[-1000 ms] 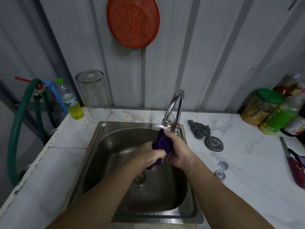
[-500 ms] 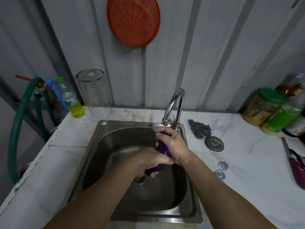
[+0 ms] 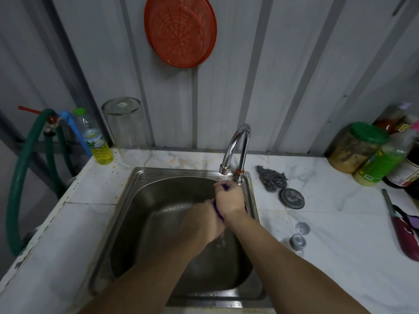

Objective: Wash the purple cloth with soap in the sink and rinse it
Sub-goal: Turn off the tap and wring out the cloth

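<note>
Both my hands are pressed together over the steel sink (image 3: pixel 145 200), just below the chrome tap (image 3: pixel 235 146). My right hand (image 3: pixel 229 198) is on top and my left hand (image 3: pixel 201 220) is under it. The purple cloth (image 3: pixel 217 209) is squeezed between them, so only thin slivers of it show at the fingertips and between the palms. Water drips from my hands into the basin. A bottle of yellow liquid (image 3: pixel 97 141) stands at the back left corner of the counter.
A steel wool pad (image 3: pixel 272 180), a round metal lid (image 3: pixel 291 198) and two small metal caps (image 3: pixel 299 236) lie right of the sink. Jars and bottles (image 3: pixel 367 148) crowd the back right. An upturned glass jar (image 3: pixel 127 130) stands back left, a green hose (image 3: pixel 20 168) beside it.
My hands have closed more tightly over the cloth, hiding nearly all of it. My right hand slid up over the left, toward the tap base.
</note>
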A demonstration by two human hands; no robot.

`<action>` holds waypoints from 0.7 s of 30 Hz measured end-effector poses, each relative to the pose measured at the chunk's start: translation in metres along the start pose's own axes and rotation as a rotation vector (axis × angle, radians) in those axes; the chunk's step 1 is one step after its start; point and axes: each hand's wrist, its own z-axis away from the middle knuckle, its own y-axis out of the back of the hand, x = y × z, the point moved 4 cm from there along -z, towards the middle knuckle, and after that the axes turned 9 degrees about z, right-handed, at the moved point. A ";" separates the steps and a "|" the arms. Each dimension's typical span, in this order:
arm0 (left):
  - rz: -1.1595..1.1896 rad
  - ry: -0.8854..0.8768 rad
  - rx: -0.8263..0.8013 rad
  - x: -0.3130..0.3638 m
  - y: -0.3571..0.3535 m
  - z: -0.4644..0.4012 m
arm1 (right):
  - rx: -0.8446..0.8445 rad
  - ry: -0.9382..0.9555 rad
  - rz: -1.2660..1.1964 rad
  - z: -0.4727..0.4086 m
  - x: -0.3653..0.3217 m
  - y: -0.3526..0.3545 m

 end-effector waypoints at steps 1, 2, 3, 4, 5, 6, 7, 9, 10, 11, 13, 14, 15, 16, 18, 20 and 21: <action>0.044 0.009 -0.002 -0.002 0.001 -0.001 | 0.003 -0.014 -0.044 0.000 0.001 0.001; 0.127 0.035 -0.014 -0.005 0.003 -0.001 | 0.018 -0.038 -0.120 0.000 0.002 0.004; 0.241 0.069 -0.040 -0.009 0.006 -0.001 | 0.045 -0.069 -0.219 0.000 0.005 0.008; 0.362 0.092 -0.066 -0.014 0.009 0.000 | 0.083 -0.095 -0.312 0.000 0.007 0.013; 0.488 0.114 -0.088 -0.019 0.012 0.002 | 0.126 -0.105 -0.390 0.001 0.010 0.018; 0.628 0.140 -0.091 -0.022 0.014 0.006 | 0.166 -0.104 -0.458 0.003 0.011 0.021; 0.805 0.171 -0.067 -0.022 0.014 0.010 | 0.200 -0.099 -0.519 0.007 0.012 0.022; 1.213 0.325 0.061 -0.018 0.012 0.016 | 0.240 -0.107 -0.599 0.016 0.014 0.016; 1.358 0.430 0.144 -0.015 0.011 0.016 | 0.243 -0.120 -0.621 0.023 0.017 0.010; 1.431 0.527 0.225 -0.014 0.012 0.014 | 0.240 -0.134 -0.625 0.029 0.021 0.005; 1.401 0.667 0.341 -0.013 0.013 0.005 | 0.226 -0.165 -0.589 0.042 0.029 -0.004; 1.329 0.711 0.384 -0.015 0.016 0.001 | 0.223 -0.185 -0.573 0.047 0.033 -0.006; 1.257 0.742 0.414 -0.016 0.018 -0.002 | 0.227 -0.209 -0.566 0.051 0.036 -0.008; 1.210 0.757 0.438 -0.017 0.020 -0.004 | 0.232 -0.235 -0.562 0.054 0.038 -0.009; 1.209 0.745 0.472 -0.015 0.022 -0.007 | 0.248 -0.281 -0.544 0.057 0.038 -0.009; 1.208 0.709 0.477 -0.012 0.022 -0.012 | 0.254 -0.308 -0.522 0.057 0.036 -0.008; 1.198 0.695 0.468 -0.012 0.021 -0.015 | 0.250 -0.322 -0.516 0.056 0.034 -0.007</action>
